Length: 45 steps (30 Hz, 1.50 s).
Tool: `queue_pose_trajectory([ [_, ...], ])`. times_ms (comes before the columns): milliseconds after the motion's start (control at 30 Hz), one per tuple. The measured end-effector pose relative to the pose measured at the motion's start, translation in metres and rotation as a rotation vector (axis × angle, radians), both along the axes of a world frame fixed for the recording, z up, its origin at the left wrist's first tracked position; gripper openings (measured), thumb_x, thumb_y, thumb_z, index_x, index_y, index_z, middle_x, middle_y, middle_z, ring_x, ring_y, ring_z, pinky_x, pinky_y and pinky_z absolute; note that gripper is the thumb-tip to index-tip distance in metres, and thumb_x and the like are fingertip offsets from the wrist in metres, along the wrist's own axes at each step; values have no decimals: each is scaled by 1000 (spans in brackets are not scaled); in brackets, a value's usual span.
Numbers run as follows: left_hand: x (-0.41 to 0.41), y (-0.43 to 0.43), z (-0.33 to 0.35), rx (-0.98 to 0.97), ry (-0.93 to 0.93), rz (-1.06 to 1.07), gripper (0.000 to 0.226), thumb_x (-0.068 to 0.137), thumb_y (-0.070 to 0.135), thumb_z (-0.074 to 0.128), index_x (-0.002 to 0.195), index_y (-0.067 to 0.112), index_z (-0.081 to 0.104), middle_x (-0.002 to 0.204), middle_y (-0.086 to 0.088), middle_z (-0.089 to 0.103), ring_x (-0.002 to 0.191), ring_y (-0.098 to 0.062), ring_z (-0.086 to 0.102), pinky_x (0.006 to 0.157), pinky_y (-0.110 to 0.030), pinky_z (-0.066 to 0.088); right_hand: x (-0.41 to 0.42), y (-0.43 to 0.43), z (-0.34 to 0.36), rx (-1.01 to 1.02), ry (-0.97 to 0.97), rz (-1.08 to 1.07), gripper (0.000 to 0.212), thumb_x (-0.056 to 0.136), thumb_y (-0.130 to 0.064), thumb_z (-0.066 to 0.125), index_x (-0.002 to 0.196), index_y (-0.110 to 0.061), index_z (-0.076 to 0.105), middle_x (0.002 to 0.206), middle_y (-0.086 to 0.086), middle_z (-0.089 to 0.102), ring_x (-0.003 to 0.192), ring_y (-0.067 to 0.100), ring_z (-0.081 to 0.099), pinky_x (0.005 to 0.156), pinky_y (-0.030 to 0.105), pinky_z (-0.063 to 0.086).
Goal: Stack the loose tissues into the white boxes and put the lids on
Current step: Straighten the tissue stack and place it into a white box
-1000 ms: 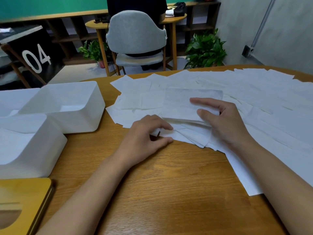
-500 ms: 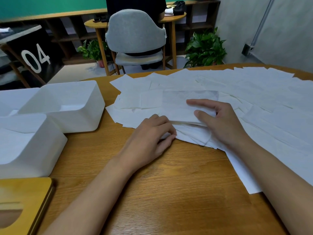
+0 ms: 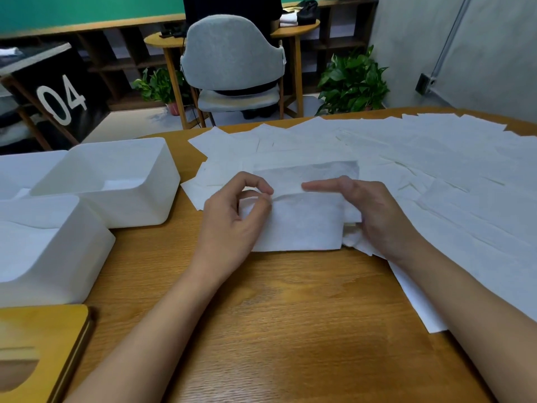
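Note:
Loose white tissues lie spread over the right half of the wooden table. A small stack of tissues is lifted near the table's middle. My left hand pinches its left top corner between thumb and fingers. My right hand holds its right end, fingers lying along the top edge. Two white boxes stand open at the left, one farther with a tissue inside and one nearer. A wooden lid with an oval slot lies at the bottom left.
Bare wood stretches between my forearms toward the near edge. Beyond the table stand a grey chair, a small round wooden table, potted plants and shelving. A black sign marked 04 leans at the left.
Both hands have gathered several tissues from the pile and raised them as one stack. My left hand went from resting on the table to pinching the stack's left corner.

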State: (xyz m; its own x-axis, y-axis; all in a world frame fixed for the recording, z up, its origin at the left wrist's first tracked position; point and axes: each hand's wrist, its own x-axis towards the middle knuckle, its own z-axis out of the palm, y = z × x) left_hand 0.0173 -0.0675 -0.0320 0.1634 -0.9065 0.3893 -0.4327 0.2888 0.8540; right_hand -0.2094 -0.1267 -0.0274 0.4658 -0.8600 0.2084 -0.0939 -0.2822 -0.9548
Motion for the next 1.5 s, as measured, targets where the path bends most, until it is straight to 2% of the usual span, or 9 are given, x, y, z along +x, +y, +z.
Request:
queue_pose_trajectory([
  [100, 3, -4, -1, 50, 97, 14, 9, 104, 18, 64, 102, 22, 72, 94, 13, 72, 84, -7, 64, 65, -19, 41, 5, 6, -2, 31, 25, 45, 44, 89, -68, 67, 116, -35, 80, 116, -9, 78, 113, 11, 72, 98, 34, 56],
  [233, 1, -2, 5, 87, 173, -10, 12, 104, 24, 65, 114, 20, 71, 79, 16, 68, 68, 0, 60, 54, -13, 41, 8, 6, -3, 37, 15, -60, 18, 92, -28, 76, 108, -21, 79, 85, -17, 78, 70, -5, 71, 62, 11, 51],
  [367, 0, 1, 10, 104, 105, -45, 34, 93, 16, 78, 125, 21, 68, 74, 30, 66, 66, 5, 62, 53, -8, 42, 7, 3, -2, 32, -1, -124, 10, 97, -17, 72, 105, -14, 79, 70, -16, 74, 55, -4, 66, 51, 8, 43],
  [500, 1, 2, 13, 77, 87, 2, 34, 93, 17, 79, 125, 23, 68, 72, 37, 60, 65, 5, 53, 55, -10, 39, 9, 6, 1, -14, 24, -62, 36, 94, -31, 73, 129, -36, 71, 119, -17, 74, 103, -1, 69, 78, 12, 51],
  [667, 1, 3, 16, 64, 164, 47, 38, 93, 14, 78, 128, 18, 67, 84, 27, 68, 69, 11, 59, 57, -8, 43, 11, 5, 0, -91, 119, -28, 74, 92, -45, 70, 155, -55, 32, 158, -30, 36, 143, -9, 38, 112, 15, 37],
  [867, -6, 5, 20, 92, 148, 8, 41, 91, 11, 79, 129, 16, 66, 89, 7, 65, 63, 9, 59, 53, -7, 41, 12, 6, -2, -109, 144, -28, 87, 95, -41, 71, 158, -60, 13, 165, -37, 12, 153, -10, 12, 122, 20, 21],
  [1067, -1, 1, 10, 110, 119, 16, 45, 89, 22, 84, 128, 32, 65, 100, 5, 72, 87, -3, 67, 65, -16, 51, 11, 6, -3, -168, 186, -34, 86, 100, -23, 69, 159, -55, 16, 164, -39, 13, 152, -13, 10, 110, -4, 14],
  [1233, -1, -2, 7, 123, 41, 114, 63, 86, 40, 84, 139, 42, 50, 127, 21, 56, 112, 9, 56, 82, -14, 51, 8, 2, -1, -157, 45, -75, 80, 100, -10, 68, 158, -46, 27, 159, -33, 29, 150, -7, 26, 126, 30, 27],
  [1500, -5, -1, 8, 206, 294, -39, 66, 96, 19, 76, 147, 42, 41, 108, 8, 79, 96, -16, 78, 79, -32, 64, 6, 1, 6, -53, -98, -4, 75, 95, -21, 70, 156, -44, 33, 153, -23, 44, 138, 0, 49, 111, 26, 46],
])
